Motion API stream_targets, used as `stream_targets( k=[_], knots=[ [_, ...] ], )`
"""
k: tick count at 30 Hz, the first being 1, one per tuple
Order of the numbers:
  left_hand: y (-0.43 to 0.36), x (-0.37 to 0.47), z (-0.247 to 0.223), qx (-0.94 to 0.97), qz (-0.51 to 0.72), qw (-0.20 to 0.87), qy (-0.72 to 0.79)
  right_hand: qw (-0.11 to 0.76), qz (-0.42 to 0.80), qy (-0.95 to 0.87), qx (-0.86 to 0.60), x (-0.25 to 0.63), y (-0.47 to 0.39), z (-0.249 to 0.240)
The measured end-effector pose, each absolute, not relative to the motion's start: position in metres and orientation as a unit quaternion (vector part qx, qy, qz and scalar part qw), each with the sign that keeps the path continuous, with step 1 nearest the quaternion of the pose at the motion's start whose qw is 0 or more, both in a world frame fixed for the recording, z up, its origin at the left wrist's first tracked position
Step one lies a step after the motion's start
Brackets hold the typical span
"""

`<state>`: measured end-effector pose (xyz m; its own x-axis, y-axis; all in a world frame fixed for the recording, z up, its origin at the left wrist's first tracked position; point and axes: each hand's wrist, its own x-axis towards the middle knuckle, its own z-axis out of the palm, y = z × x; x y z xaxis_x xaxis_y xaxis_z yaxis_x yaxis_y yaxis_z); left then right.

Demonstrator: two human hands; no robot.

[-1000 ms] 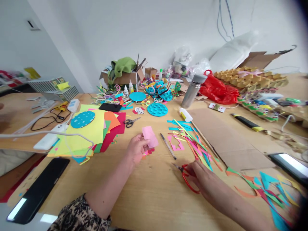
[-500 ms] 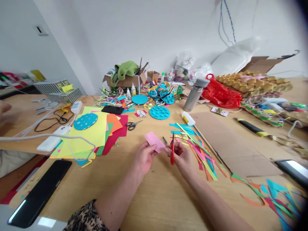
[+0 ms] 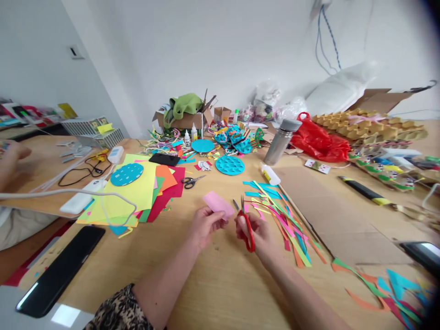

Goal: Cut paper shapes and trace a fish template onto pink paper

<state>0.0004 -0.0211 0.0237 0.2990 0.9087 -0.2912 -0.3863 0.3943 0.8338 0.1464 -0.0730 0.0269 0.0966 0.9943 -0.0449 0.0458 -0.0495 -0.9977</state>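
My left hand [image 3: 208, 224] pinches the lower right part of a pink paper piece [image 3: 216, 204] above the table. Just right of it, my right hand [image 3: 259, 233] grips red-handled scissors [image 3: 248, 234], their blades pointing up and away and parted a little. Blades and pink paper are a small gap apart. Colourful paper strips [image 3: 285, 220] lie on the table beyond and right of my right hand. Past my left hand is a second, black-handled pair of scissors [image 3: 192, 181], near a round blue disc with raised bumps [image 3: 229, 165].
Stacked coloured paper sheets [image 3: 137, 201] and a black phone [image 3: 62, 270] lie left. On the right are a cardboard sheet [image 3: 326, 211], a glue bottle [image 3: 270, 174], a steel flask [image 3: 280, 144] and a utility knife [image 3: 364, 190]. Another person's hand [image 3: 12, 158] shows at the far left.
The scissors have tilted in my right hand, their handles swinging down and right, away from the pink paper. My left hand has shifted slightly left with the paper. The view has also moved a little.
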Motion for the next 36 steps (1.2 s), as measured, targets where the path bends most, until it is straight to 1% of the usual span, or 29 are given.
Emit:
stream_targets(
  k=[3,6,12,21,29,36],
  knots=[
    [-0.016,-0.003,0.026,0.28,0.472,0.742,0.385,0.446,0.506,-0.511,-0.533,0.138,-0.078,0.024],
    [-0.014,-0.004,0.026,0.243,0.49,0.745,0.381,0.41,0.532,-0.518,-0.529,0.13,-0.082,0.02],
    [-0.019,-0.002,0.024,0.254,0.477,0.759,0.365,0.361,0.538,-0.52,-0.556,0.125,-0.084,0.017],
    [-0.023,0.001,0.026,0.261,0.474,0.747,0.387,0.375,0.542,-0.533,-0.53,0.124,-0.087,0.018],
    [-0.029,0.003,0.026,0.275,0.466,0.753,0.374,0.404,0.548,-0.509,-0.528,0.125,-0.083,0.009],
    [-0.026,0.003,0.024,0.283,0.46,0.748,0.386,0.401,0.553,-0.507,-0.526,0.126,-0.083,0.013]
  ],
)
